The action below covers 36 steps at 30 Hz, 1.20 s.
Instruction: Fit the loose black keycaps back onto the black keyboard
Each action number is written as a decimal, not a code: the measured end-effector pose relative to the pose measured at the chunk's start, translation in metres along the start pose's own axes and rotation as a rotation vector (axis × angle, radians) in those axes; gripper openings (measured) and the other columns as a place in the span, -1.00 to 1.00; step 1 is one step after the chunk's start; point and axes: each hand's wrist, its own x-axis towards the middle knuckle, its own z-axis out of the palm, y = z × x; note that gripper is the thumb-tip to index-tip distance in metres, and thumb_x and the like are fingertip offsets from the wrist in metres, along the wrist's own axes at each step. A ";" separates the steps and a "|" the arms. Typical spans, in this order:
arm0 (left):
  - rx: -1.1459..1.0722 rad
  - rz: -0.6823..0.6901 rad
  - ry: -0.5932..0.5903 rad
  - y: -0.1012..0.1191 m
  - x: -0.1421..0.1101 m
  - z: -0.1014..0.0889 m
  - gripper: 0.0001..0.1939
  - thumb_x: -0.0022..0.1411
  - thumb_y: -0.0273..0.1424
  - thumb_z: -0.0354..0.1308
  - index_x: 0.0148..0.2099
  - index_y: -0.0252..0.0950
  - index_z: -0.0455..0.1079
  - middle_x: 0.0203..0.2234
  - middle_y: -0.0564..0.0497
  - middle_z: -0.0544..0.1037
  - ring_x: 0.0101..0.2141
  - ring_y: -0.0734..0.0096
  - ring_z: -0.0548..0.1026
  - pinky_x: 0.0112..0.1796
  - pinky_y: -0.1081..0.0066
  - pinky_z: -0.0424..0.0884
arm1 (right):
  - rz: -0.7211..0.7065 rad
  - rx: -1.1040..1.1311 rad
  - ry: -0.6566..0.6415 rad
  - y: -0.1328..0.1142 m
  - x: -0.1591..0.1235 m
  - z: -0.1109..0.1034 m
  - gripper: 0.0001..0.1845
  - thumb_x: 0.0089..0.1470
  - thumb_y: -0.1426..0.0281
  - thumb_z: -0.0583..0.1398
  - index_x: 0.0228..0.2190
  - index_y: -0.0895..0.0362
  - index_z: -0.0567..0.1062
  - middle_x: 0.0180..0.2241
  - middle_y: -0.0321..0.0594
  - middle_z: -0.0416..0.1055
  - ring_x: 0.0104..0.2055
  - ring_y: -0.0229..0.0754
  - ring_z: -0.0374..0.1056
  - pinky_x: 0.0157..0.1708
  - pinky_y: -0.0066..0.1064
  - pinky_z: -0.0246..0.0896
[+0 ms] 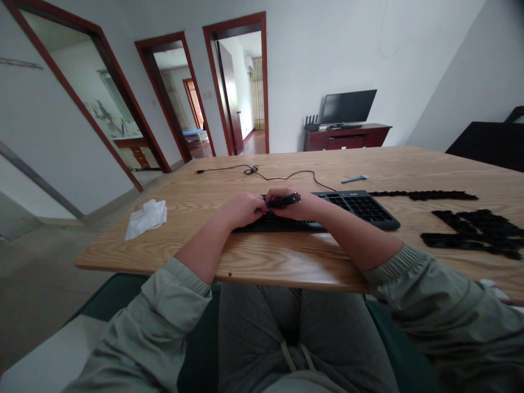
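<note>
A black keyboard (364,210) lies on the wooden table in front of me, and its right end shows a grid of openings without keycaps. My right hand (286,201) is closed around a black-handled tool (289,200) over the keyboard's left part. The tool's working end is hidden, so its kind is unclear. Beside it, my left hand (245,210) rests on the keyboard with its fingers pinched together near the right fingertips; what they hold, if anything, I cannot make out. Both hands cover much of the keyboard's left half.
Black keycaps (483,226) lie in rows at the right, with another row (444,195) behind. A small blue brush (354,179) lies beyond the keyboard. The keyboard's cable (282,178) runs back left. White tissue (147,218) sits near the table's (180,245) left edge.
</note>
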 end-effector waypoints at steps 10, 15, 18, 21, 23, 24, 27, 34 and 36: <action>-0.007 -0.021 0.039 -0.003 -0.004 0.007 -0.80 0.29 -0.44 0.10 -0.19 -0.28 0.58 -0.19 -0.09 0.64 -0.20 0.25 0.57 -0.17 0.34 0.42 | -0.002 -0.063 -0.005 -0.009 0.001 0.000 -0.81 0.05 0.48 0.21 -0.24 0.13 0.54 -0.30 -0.19 0.55 -0.31 -0.22 0.40 -0.28 -0.43 0.20; 0.025 -0.042 0.042 -0.003 -0.004 0.008 -0.80 0.27 -0.40 0.10 -0.22 -0.23 0.57 -0.25 -0.04 0.63 -0.24 0.29 0.55 -0.22 0.38 0.39 | 0.069 -0.115 0.051 -0.006 0.003 0.007 -0.81 0.05 0.48 0.22 -0.23 0.13 0.53 -0.33 -0.19 0.54 -0.33 -0.21 0.39 -0.32 -0.44 0.18; 0.012 -0.082 0.058 -0.001 -0.004 0.008 -0.83 0.24 -0.39 0.11 -0.24 -0.24 0.54 -0.29 -0.04 0.61 -0.27 0.30 0.53 -0.25 0.38 0.38 | 0.078 -0.121 0.077 -0.001 0.005 0.009 -0.80 0.07 0.47 0.21 -0.21 0.15 0.54 -0.33 -0.17 0.54 -0.34 -0.19 0.39 -0.32 -0.43 0.20; -0.024 -0.189 0.109 0.001 -0.005 0.009 -0.86 0.15 -0.33 0.19 -0.24 -0.26 0.48 -0.35 -0.03 0.58 -0.34 0.31 0.49 -0.32 0.37 0.36 | 0.074 -0.084 0.096 0.003 0.009 0.009 -0.80 0.06 0.50 0.21 -0.23 0.17 0.56 -0.30 -0.13 0.55 -0.31 -0.17 0.41 -0.28 -0.41 0.24; -0.090 -0.265 0.157 0.002 -0.004 0.010 -0.79 0.09 -0.30 0.24 -0.22 -0.27 0.43 -0.37 -0.01 0.56 -0.37 0.33 0.47 -0.36 0.38 0.34 | 0.043 -0.042 0.088 0.005 0.014 0.007 -0.80 0.04 0.51 0.22 -0.24 0.18 0.57 -0.27 -0.12 0.55 -0.28 -0.16 0.42 -0.24 -0.41 0.26; -0.137 -0.294 0.188 0.002 -0.004 0.010 -0.74 0.08 -0.29 0.25 -0.19 -0.28 0.41 -0.36 0.00 0.55 -0.38 0.34 0.46 -0.37 0.38 0.34 | 0.031 -0.026 0.077 0.006 0.017 0.005 -0.80 0.04 0.52 0.22 -0.25 0.18 0.57 -0.26 -0.12 0.55 -0.28 -0.16 0.42 -0.24 -0.40 0.27; -0.265 -0.334 0.274 0.001 -0.003 0.010 -0.64 0.08 -0.28 0.26 -0.08 -0.31 0.38 -0.32 -0.01 0.55 -0.37 0.38 0.47 -0.35 0.39 0.37 | 0.040 -0.025 0.027 0.006 0.023 -0.002 -0.84 0.01 0.53 0.23 -0.31 0.19 0.58 -0.32 -0.14 0.55 -0.33 -0.18 0.39 -0.29 -0.41 0.27; -0.503 -0.335 0.253 -0.005 0.000 0.019 -0.66 0.06 -0.29 0.31 -0.13 -0.33 0.44 -0.33 -0.02 0.58 -0.34 0.38 0.51 -0.27 0.36 0.44 | 0.107 0.083 -0.011 0.012 0.027 -0.003 -0.82 -0.04 0.45 0.29 -0.31 0.18 0.61 -0.35 -0.19 0.57 -0.38 -0.21 0.38 -0.35 -0.43 0.26; -0.612 -0.343 0.269 -0.008 0.001 0.024 -0.69 0.05 -0.32 0.32 -0.16 -0.34 0.44 -0.33 -0.03 0.59 -0.33 0.39 0.53 -0.25 0.36 0.47 | 0.126 0.165 0.016 0.017 0.024 0.004 -0.77 -0.02 0.42 0.27 -0.26 0.18 0.62 -0.31 -0.20 0.58 -0.35 -0.22 0.40 -0.33 -0.44 0.27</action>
